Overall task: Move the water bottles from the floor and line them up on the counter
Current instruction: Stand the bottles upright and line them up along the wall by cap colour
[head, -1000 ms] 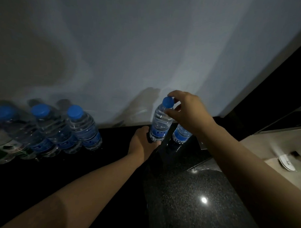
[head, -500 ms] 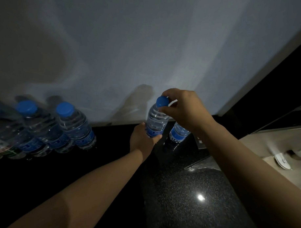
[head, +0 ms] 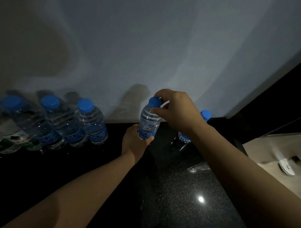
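A clear water bottle point(head: 149, 121) with a blue cap and blue label is held just above the dark counter point(head: 186, 192), near the wall. My left hand point(head: 134, 140) grips its lower body. My right hand point(head: 175, 109) pinches its blue cap from above. Behind my right wrist stands another blue-capped bottle point(head: 204, 115), mostly hidden. At the left, a row of blue-capped bottles point(head: 92, 123) stands along the wall, the farthest ones blurred.
Green-labelled bottles point(head: 9, 139) stand at the far left end of the row. A pale wall point(head: 148, 54) backs the counter. Beyond the counter's right edge lies a beige floor point(head: 271, 152) with a white slipper point(head: 287, 167).
The held bottle has shifted left, away from the bottle behind my right wrist, with both hands still on it. The camera view has turned left, showing more of the row.
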Action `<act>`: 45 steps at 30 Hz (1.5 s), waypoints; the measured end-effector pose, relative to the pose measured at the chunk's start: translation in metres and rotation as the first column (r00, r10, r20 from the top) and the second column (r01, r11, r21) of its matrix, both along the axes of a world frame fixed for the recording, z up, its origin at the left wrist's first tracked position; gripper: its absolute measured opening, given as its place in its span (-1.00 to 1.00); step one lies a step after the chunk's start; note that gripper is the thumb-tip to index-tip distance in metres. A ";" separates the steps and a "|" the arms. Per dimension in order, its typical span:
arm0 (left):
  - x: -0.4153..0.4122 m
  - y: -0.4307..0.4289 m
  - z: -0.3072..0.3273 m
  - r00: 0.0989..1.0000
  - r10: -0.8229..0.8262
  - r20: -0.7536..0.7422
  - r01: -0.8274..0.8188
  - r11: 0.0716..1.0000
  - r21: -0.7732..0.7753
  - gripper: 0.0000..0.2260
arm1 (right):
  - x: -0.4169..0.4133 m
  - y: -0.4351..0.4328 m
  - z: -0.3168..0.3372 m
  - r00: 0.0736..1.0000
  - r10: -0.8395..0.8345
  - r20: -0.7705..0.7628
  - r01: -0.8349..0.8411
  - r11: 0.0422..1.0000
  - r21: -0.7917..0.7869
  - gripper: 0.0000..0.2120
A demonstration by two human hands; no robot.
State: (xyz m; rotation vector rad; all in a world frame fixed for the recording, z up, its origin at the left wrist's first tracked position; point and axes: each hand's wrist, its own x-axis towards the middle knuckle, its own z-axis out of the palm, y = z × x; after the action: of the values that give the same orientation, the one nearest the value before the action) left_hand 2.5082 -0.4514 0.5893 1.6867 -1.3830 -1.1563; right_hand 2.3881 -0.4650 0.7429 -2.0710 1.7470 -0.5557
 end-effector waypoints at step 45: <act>0.078 0.023 -0.001 0.971 0.223 0.088 -0.237 0.949 0.206 -0.74 | 0.096 -0.003 -0.004 0.997 0.078 0.018 -0.077 0.996 -0.041 -0.67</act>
State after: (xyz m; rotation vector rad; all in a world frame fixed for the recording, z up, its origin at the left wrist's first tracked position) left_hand 2.5866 -0.4288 0.5885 1.9940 -1.0916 -1.1582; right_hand 2.4845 -0.4681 0.7384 -2.1435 1.6502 -0.5905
